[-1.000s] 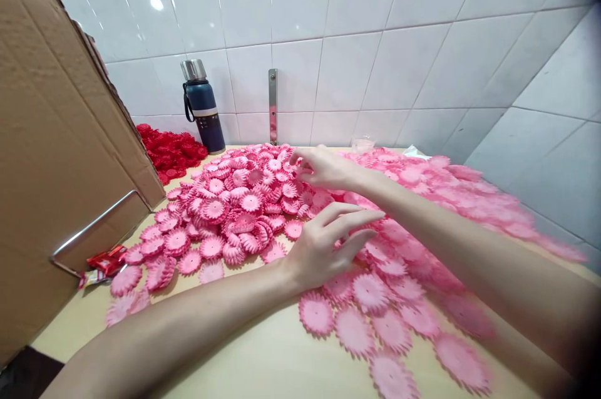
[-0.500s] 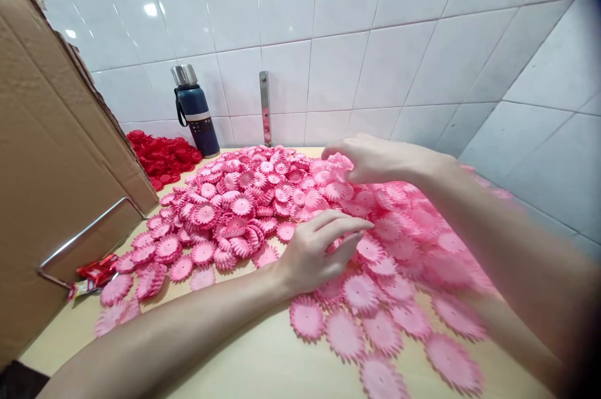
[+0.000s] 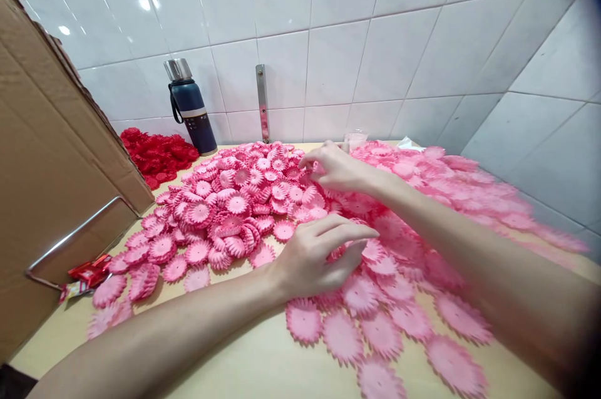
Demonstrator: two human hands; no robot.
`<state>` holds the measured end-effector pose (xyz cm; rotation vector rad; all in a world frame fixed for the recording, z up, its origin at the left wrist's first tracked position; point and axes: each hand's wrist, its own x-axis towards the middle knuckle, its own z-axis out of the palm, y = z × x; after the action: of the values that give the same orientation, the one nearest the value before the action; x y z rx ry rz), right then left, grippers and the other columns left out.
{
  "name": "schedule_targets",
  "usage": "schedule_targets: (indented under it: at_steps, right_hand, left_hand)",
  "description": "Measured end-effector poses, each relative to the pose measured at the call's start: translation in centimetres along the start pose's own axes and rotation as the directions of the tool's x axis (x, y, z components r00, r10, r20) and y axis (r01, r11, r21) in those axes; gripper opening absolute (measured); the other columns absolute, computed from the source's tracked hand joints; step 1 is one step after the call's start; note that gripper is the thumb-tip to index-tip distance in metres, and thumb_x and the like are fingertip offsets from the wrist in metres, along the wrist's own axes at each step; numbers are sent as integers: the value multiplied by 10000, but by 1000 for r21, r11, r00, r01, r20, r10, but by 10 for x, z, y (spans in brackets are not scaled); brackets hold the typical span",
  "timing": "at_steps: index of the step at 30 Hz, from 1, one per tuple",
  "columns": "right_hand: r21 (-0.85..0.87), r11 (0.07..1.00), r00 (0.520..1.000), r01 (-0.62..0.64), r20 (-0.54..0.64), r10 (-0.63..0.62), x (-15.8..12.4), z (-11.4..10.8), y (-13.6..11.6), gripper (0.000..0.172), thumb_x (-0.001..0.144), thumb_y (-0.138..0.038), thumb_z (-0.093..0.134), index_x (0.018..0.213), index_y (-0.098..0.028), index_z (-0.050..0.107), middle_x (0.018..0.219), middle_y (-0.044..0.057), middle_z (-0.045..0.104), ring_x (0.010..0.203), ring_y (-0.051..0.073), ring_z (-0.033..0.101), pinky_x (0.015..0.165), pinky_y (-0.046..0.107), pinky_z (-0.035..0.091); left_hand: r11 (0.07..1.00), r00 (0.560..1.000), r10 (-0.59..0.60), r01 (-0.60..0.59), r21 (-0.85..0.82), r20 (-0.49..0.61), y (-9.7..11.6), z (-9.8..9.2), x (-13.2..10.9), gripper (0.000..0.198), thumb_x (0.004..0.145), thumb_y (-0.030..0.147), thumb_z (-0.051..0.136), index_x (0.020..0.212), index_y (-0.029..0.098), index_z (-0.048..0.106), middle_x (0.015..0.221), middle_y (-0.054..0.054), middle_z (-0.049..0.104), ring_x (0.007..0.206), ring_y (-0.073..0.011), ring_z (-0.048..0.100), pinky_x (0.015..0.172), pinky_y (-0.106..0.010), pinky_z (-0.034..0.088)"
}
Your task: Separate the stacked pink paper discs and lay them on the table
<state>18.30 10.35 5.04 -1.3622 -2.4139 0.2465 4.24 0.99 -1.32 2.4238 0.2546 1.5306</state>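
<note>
A heap of pink scalloped discs with small central holes, like layers of artificial flowers (image 3: pixel 237 203), covers much of the pale table (image 3: pixel 244 349). My left hand (image 3: pixel 323 255) lies low over the heap's front part, index finger stretched out and thumb apart. Its palm hides the discs beneath. Farther back, my right hand (image 3: pixel 333 167) hovers at the heap with curved, spread fingers pointing left; pink discs show under the fingertips. I see no disc clearly gripped in either hand. Larger, flatter discs (image 3: pixel 344 336) lie in front of my left hand.
A blue bottle (image 3: pixel 195 111) stands by the tiled wall (image 3: pixel 338 67), beside a red pile of similar pieces (image 3: pixel 159 155). Cardboard (image 3: pixel 61 155) rises at left, with a metal rod (image 3: pixel 75 236) and red wrappers (image 3: pixel 91 270) near it. A metal strip (image 3: pixel 261 101) is fixed to the wall.
My right hand has shifted left and slightly down across the heap, and the pink ruffled piece by its fingers no longer shows there. My left hand has barely moved. The view has shifted slightly.
</note>
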Motion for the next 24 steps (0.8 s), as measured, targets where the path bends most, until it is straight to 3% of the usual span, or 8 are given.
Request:
schedule_targets:
  at_steps: [4, 7, 10, 12, 15, 18, 21, 24]
  right_hand:
    - [107, 993, 978, 52, -205, -29, -2, -20, -8, 260, 820, -181, 535, 1009, -178, 714, 1019, 77, 729, 990, 246, 633, 895, 433, 458]
    - [241, 963, 955, 121, -294, -46, -8, -40, -12, 258, 785, -145, 544, 959, -176, 732, 934, 59, 749, 865, 206, 685, 775, 350, 538]
    - [303, 945, 983, 120, -169, -71, -18, -61, -11, 214, 740, -135, 590, 856, -204, 755, 800, 24, 749, 757, 197, 697, 656, 316, 552]
    - [259, 960, 994, 107, -28, -103, -23, -70, -11, 226, 732, -131, 596, 853, -225, 761, 786, 7, 749, 742, 193, 699, 636, 310, 550]
    - [302, 943, 968, 136, 162, -192, -26, -73, -12, 205, 753, -163, 612, 886, -234, 751, 869, 4, 757, 804, 193, 704, 681, 304, 562]
    - [388, 913, 935, 124, 262, -239, -26, -70, -17, 171, 767, -201, 635, 911, -217, 725, 894, 18, 757, 789, 184, 699, 670, 293, 561]
    - [363, 927, 941, 94, 273, -202, -26, -70, -19, 208, 749, -213, 668, 951, -223, 715, 900, 22, 757, 792, 191, 699, 665, 296, 555]
    - [191, 981, 973, 22, 221, -65, -29, -75, -11, 243, 721, -265, 713, 962, -240, 727, 944, 29, 754, 815, 215, 700, 635, 301, 539]
  left_hand:
    - [990, 982, -138, 138, -6, -126, 1, -2, 3, 217, 850, 78, 594, 1047, 169, 604, 874, -33, 683, 713, -107, 635, 661, -242, 560]
    - [952, 905, -301, 304, -37, -301, -3, -3, 3, 265, 835, 126, 636, 1081, 177, 553, 930, -38, 620, 840, -140, 610, 787, -307, 543]
    - [889, 798, -453, 438, -134, -398, -9, -2, 3, 342, 838, 202, 672, 1139, 203, 510, 1054, -58, 572, 917, -151, 581, 849, -329, 531]
    - [859, 769, -511, 466, -210, -385, -12, -1, 3, 431, 835, 225, 691, 1217, 232, 490, 1140, -68, 555, 976, -162, 583, 880, -341, 538]
    - [842, 786, -531, 448, -300, -317, -14, 0, 3, 577, 819, 201, 715, 1331, 296, 467, 1245, -69, 532, 1102, -185, 581, 949, -362, 543]
    - [833, 805, -528, 429, -349, -271, -15, 0, 3, 526, 826, 156, 697, 1304, 321, 555, 1325, -58, 514, 1213, -196, 556, 1005, -356, 537]
    - [827, 797, -537, 433, -358, -277, -15, 0, 3, 450, 827, 136, 687, 1242, 299, 630, 1332, -54, 554, 1189, -178, 594, 995, -321, 552]
    - [836, 797, -537, 459, -301, -278, -13, -1, 3, 460, 822, 152, 700, 1262, 259, 623, 1255, -70, 646, 1044, -156, 675, 946, -312, 585]
